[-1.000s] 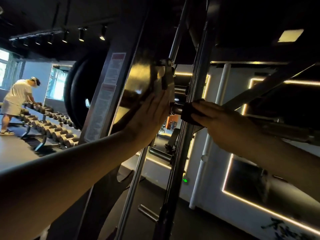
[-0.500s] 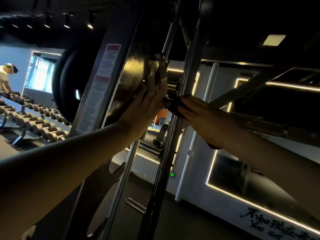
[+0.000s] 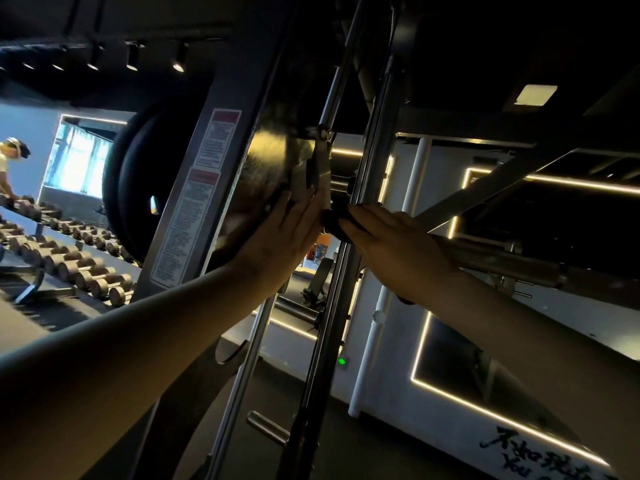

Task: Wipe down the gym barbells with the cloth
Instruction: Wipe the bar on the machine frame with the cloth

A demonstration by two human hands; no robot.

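The left hand [image 3: 287, 233] lies flat, fingers straight, against the shiny plate [image 3: 270, 168] of the rack. Just to its right, the right hand [image 3: 394, 244] grips the dark cloth [image 3: 334, 221], fingers folded over it on the bar [image 3: 502, 252]. The cloth sits under those fingertips at the bar's plate end, and the bar runs on rightward beneath the forearm.

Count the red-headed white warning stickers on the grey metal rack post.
2, both on the grey metal post: upper sticker, longer lower sticker directly beneath. None seem hidden.
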